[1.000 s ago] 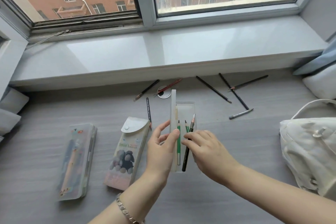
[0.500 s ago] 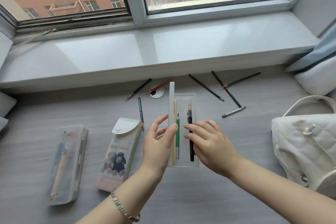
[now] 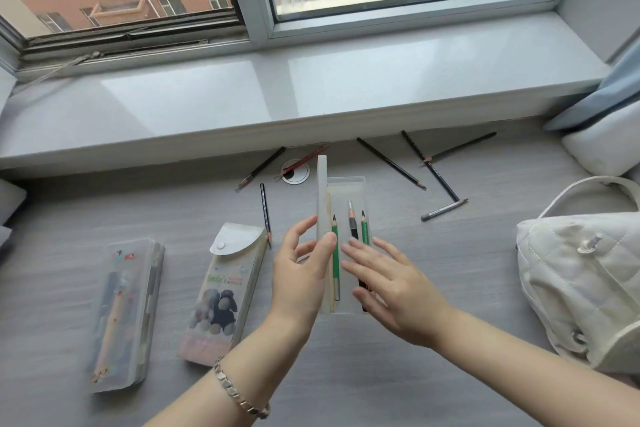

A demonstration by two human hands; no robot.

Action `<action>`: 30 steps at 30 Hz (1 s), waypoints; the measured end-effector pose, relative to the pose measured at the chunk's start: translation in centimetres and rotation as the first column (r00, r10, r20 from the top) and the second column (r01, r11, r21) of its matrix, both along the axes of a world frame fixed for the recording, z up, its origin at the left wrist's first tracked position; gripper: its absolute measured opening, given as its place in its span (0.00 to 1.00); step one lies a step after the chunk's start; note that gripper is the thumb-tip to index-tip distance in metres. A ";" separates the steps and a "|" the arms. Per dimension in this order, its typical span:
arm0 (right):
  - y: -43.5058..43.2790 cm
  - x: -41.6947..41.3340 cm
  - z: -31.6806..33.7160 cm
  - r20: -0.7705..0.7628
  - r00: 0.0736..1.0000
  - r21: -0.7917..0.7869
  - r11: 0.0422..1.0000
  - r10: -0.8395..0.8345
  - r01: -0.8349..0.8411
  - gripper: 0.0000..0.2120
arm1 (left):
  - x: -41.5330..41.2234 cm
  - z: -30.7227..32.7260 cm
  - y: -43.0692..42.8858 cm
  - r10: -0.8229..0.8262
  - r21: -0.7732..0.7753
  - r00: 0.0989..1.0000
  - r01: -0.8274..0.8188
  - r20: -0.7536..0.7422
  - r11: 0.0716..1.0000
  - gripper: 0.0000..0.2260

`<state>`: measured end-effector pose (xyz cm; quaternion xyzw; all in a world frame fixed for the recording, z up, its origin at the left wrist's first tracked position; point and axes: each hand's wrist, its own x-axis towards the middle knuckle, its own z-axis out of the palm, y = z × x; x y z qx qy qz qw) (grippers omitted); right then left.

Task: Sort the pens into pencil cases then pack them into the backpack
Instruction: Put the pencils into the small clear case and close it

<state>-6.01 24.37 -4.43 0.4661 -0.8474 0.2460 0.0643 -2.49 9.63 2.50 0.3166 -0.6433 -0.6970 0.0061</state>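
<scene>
Care with the lid is what this step calls for, I judge. At the middle of the worktop the left grip pinches the upright lid of the clear pencil case, thumb on its inner face and fingers behind, so the tray lies uncovered. The right grip is released, its fingers straight and spread low over the tray; whether they touch the pencils I cannot tell.

In the tray lie a green pencil just beside the lid, then a black pencil and a second green pencil toward the right wall, all with tips pointing away from the person.

To do it well, the flat fingers should nudge the three parallel and fully below the rim, so nothing jams the lid. The pinch should hold until that hand is clear.

More remains: loose pencils lie near the windowsill, well apart from the case. The white backpack sits at the right, with nothing packed that I can see.
</scene>
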 end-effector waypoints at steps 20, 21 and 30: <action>3.1 -12.7 -2.6 0.722 -0.057 0.316 0.255 -0.690 0.914 0.16 | -3.2 -2.4 -0.7 -0.002 -0.006 0.998 0.002 0.061 1.000 0.11; 2.7 -12.9 -2.3 0.722 0.008 0.264 0.286 -0.692 0.921 0.16 | -3.4 -2.5 -0.9 0.001 -0.006 0.998 -0.001 0.062 1.000 0.11; -0.1 -16.3 -1.9 0.261 0.414 0.648 0.476 -0.872 0.594 0.19 | -3.9 -2.8 -2.2 0.004 -0.037 0.996 -0.001 0.093 0.999 0.11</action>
